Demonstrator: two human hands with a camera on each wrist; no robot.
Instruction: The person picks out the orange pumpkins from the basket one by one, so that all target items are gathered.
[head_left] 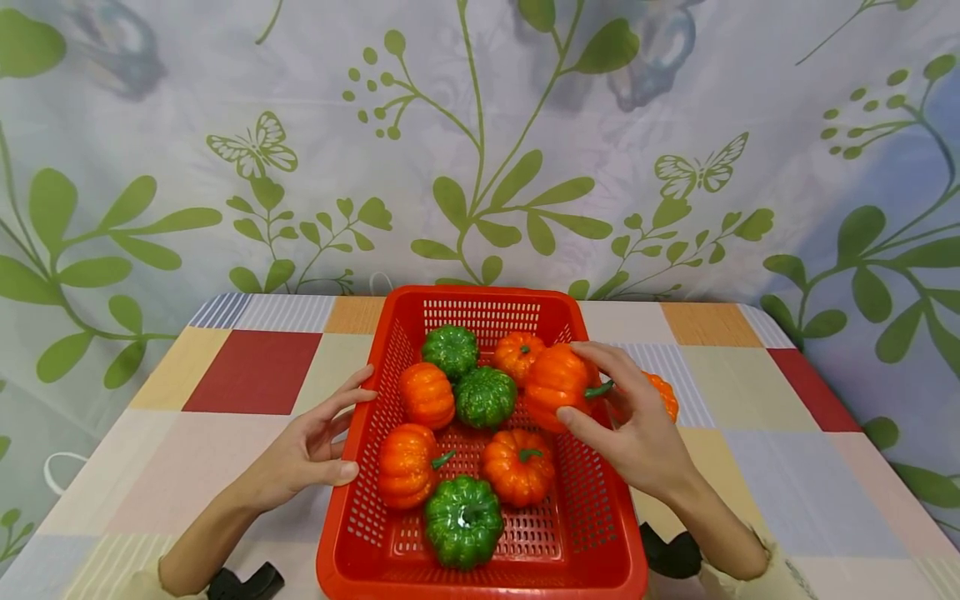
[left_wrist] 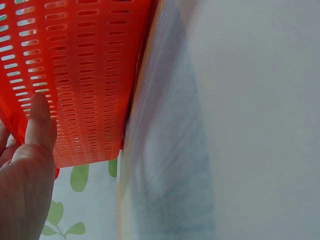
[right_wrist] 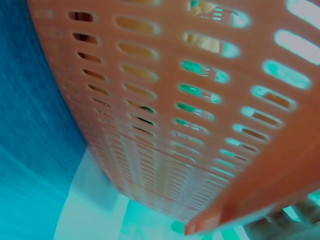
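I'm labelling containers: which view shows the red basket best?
The head view: it shows the red basket nearly whole, with its inside visible. The left wrist view shows only a slotted outer wall and some rim; the right wrist view shows similar parts, in odd colours.

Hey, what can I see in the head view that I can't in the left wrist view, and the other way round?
Only the head view shows the right hand gripping an orange pumpkin, and a look down into the basket at the green pumpkins. Only the left wrist view shows the slotted outer wall close up. Both show the basket, the left hand and the leafy backdrop.
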